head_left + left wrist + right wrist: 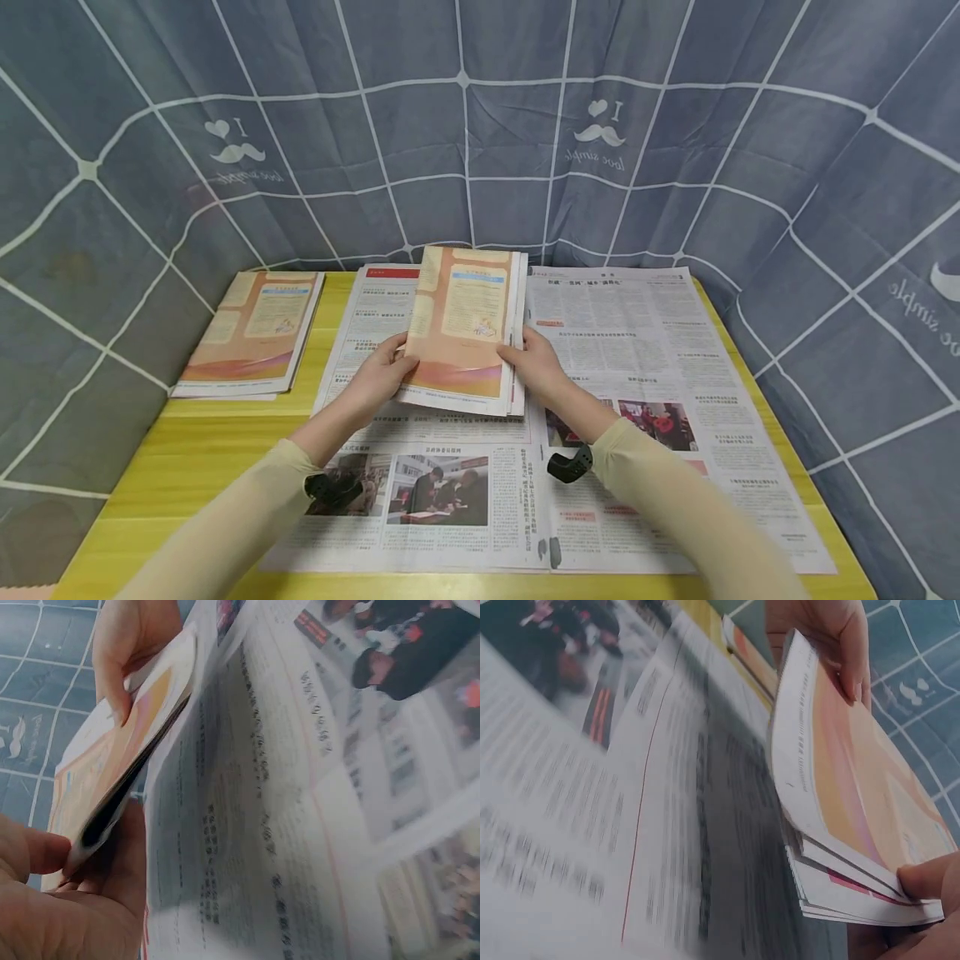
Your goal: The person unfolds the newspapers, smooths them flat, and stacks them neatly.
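Note:
Both hands grip a folded newspaper with an orange and cream printed face, several layers thick. My left hand holds its left edge, thumb on top and fingers beneath. On the opposite edge, my right hand pinches the layers, its thumb on the printed face. In the left wrist view the folded newspaper is tilted, with a dark gap between its layers. Below it an unfolded newspaper lies spread across the table.
A similar folded newspaper lies at the table's left. The yellow table shows around the sheets. A grey-blue curtain with white grid lines hangs behind and along both sides. Dark bands circle the wrists.

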Demonstrator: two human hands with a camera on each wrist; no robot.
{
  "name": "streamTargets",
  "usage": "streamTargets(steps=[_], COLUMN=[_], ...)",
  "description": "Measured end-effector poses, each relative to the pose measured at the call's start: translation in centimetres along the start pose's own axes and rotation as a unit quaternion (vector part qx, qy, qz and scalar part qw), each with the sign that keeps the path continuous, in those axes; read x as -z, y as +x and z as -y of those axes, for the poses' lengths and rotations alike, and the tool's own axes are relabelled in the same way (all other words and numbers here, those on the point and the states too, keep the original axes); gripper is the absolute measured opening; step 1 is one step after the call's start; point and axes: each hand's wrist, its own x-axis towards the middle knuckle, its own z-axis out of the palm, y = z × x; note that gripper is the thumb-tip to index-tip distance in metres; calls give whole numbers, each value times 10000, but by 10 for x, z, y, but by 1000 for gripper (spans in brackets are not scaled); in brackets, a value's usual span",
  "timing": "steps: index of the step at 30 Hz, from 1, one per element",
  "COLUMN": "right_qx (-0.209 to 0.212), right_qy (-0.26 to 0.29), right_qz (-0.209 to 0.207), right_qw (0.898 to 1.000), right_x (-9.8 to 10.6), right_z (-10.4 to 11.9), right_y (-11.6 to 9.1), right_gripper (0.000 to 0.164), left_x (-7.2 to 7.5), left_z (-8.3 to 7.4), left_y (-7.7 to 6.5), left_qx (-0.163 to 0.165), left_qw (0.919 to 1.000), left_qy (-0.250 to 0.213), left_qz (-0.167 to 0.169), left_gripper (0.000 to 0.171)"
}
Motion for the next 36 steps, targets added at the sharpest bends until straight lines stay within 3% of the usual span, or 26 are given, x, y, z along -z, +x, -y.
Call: streamTargets(steps=[6,12,20,28,36], right_qx=[9,-130,-178,-181,-204], right_qy=[-204,-569,-1174,-1732,-1671], right_qz=[-17,-81,-160,-185,-249], right_qw=[9998,9983,9928,9845,9854], right_x=[27,58,95,114,118], right_z=[-5,-9,-21,-29,-34], right_y=[-2,-7,-14,-17,-17], right_gripper=[48,51,55,58,54], left_x=[-19,-45,-77,-98,-107], left_z=[-4,-4,0,0,-1], left_y=[18,35,46,48,53], left_qx=[145,274,158,18,56], left_qw=[9991,9979,9925,9862,9821], left_qy=[-241,107,613,1187,1502], left_qz=[330,584,1044,1151,1134], left_gripper=[60,68,76,83,82])
